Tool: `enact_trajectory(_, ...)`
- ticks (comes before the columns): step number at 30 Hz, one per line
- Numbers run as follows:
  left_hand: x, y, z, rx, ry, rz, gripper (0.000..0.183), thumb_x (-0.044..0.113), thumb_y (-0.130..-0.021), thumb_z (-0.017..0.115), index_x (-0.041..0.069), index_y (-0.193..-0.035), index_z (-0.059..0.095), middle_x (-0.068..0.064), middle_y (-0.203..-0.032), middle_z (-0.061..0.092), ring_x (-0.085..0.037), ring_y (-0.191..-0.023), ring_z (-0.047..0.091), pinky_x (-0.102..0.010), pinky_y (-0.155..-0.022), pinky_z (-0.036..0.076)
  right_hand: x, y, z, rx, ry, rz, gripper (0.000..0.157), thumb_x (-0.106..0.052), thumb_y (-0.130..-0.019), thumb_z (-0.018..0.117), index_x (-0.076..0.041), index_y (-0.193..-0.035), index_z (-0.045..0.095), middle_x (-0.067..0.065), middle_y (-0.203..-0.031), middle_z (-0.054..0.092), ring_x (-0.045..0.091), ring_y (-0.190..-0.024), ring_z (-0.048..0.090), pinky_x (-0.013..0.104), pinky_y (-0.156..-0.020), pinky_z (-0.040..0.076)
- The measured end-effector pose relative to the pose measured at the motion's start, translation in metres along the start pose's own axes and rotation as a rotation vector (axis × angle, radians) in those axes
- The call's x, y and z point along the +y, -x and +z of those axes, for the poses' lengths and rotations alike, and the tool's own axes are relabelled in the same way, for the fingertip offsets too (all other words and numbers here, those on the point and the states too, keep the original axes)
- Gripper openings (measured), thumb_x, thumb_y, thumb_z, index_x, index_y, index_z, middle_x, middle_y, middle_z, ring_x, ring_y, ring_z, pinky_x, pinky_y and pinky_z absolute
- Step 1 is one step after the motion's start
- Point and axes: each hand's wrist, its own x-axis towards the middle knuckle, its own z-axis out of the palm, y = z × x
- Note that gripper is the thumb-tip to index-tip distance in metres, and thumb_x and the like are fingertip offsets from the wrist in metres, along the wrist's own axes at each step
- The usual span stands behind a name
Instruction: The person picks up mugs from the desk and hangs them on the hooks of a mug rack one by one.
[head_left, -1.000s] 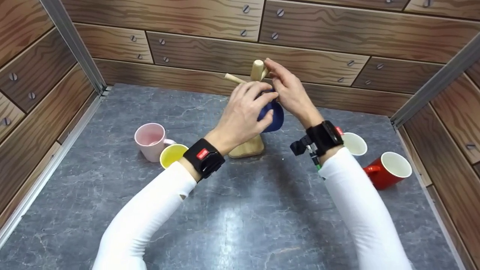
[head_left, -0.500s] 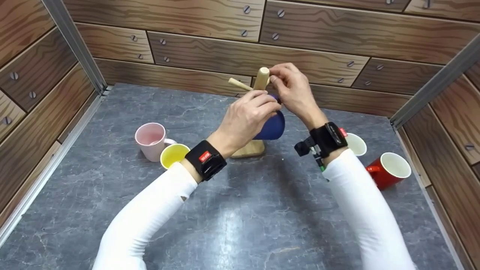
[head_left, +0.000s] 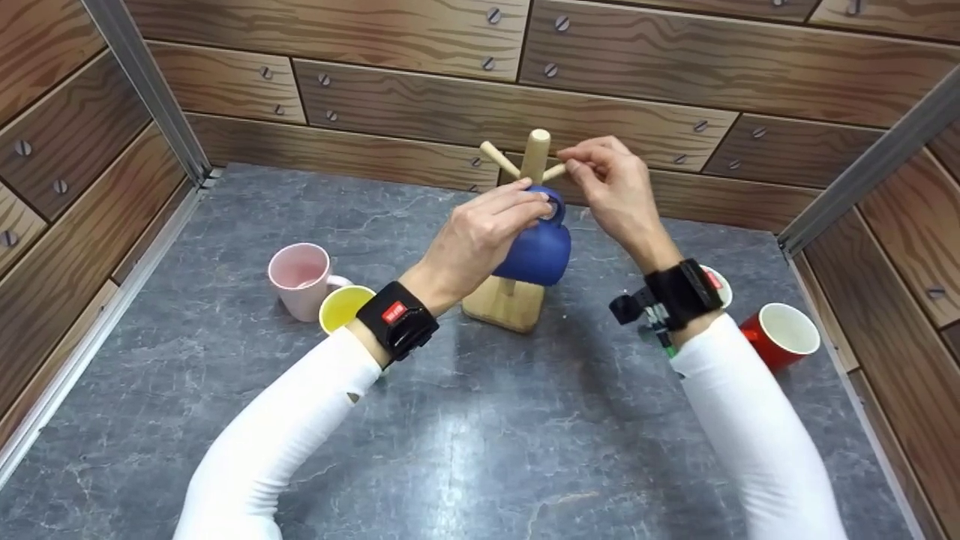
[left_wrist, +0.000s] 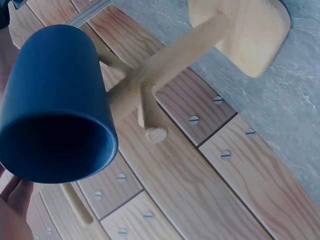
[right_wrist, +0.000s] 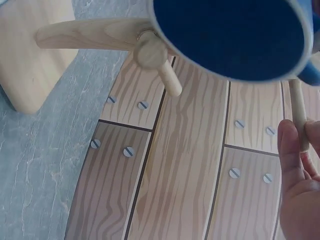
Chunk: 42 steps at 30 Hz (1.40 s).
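Note:
A wooden mug tree [head_left: 535,159] stands on its square base [head_left: 504,309] before the back wall. My left hand [head_left: 480,238] holds a blue mug [head_left: 537,253] tilted against the near side of the post, fingers over its upper end by the handle [head_left: 557,205]. The mug's open mouth shows in both wrist views; in the left one, fingers [left_wrist: 19,200] lie at its rim. With thumb and fingertips, my right hand [head_left: 619,191] pinches the end of an upper peg [right_wrist: 298,110]. Another peg [head_left: 499,158] sticks out to the upper left.
A pink mug [head_left: 298,281] and a yellow cup [head_left: 345,306] stand left of the tree, the cup partly behind my left wrist. At right are a red mug [head_left: 776,337] and a white cup [head_left: 721,289] mostly covered by my wristband. Wood-patterned walls [head_left: 420,105] enclose the grey tabletop.
The post's top has shifted right and the base shows more. The blue mug has moved slightly lower, its handle now showing. My right hand has moved right and has come to pinch the peg.

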Motion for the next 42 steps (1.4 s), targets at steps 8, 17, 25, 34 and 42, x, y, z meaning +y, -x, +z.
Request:
enact_trajectory(8,-0.005,0.009,-0.010,-0.031,-0.050,-0.039,0.023,0.004,-0.101,0.063,-0.001,-0.121,0.073,-0.015,-0.124,0.072,-0.028,-0.118,0.069,-0.026,-0.110,0.045,-0.003,0.024,-0.016,-0.005,-0.071,0.019,0.016,0.000,-0.098,0.067,0.002,-0.109,0.078,0.011,-0.106,0.067,0.013,-0.086,0.065,0.020,-0.077,0.058)
enact_trajectory(17,-0.016,0.017,-0.020,-0.018,-0.095,-0.070,0.022,0.001,-0.099,0.065,0.001,-0.119,0.074,-0.015,-0.120,0.073,-0.028,-0.112,0.071,-0.030,-0.105,0.051,-0.016,0.046,-0.021,-0.014,-0.139,0.010,0.015,0.004,-0.097,0.066,0.006,-0.108,0.077,0.008,-0.101,0.064,0.013,-0.075,0.068,0.022,-0.070,0.059)
enact_trajectory(25,-0.018,0.017,-0.018,0.016,-0.091,-0.085,0.023,0.003,-0.099,0.065,0.001,-0.120,0.074,-0.014,-0.118,0.074,-0.027,-0.109,0.073,-0.030,-0.103,0.053,-0.021,0.062,-0.023,0.005,-0.163,0.008,0.016,0.004,-0.097,0.067,0.006,-0.109,0.077,0.008,-0.100,0.061,0.013,-0.075,0.068,0.021,-0.069,0.059)
enact_trajectory(34,-0.013,0.018,-0.017,-0.048,-0.026,-0.166,0.025,0.010,-0.103,0.064,-0.001,-0.124,0.070,-0.015,-0.127,0.070,-0.029,-0.121,0.065,-0.031,-0.112,0.044,-0.017,0.069,-0.029,0.021,-0.157,-0.009,0.022,-0.006,-0.099,0.068,0.005,-0.117,0.074,0.012,-0.109,0.064,0.014,-0.085,0.070,0.021,-0.074,0.059)
enact_trajectory(42,-0.013,0.028,-0.025,-0.118,-0.047,-0.305,0.054,0.039,-0.106,0.056,0.000,-0.142,0.055,-0.017,-0.143,0.060,-0.032,-0.134,0.055,-0.040,-0.117,0.039,0.013,0.085,-0.050,0.034,0.039,0.031,0.025,-0.014,-0.103,0.065,-0.001,-0.122,0.073,0.010,-0.114,0.067,0.012,-0.095,0.065,0.015,-0.079,0.052)
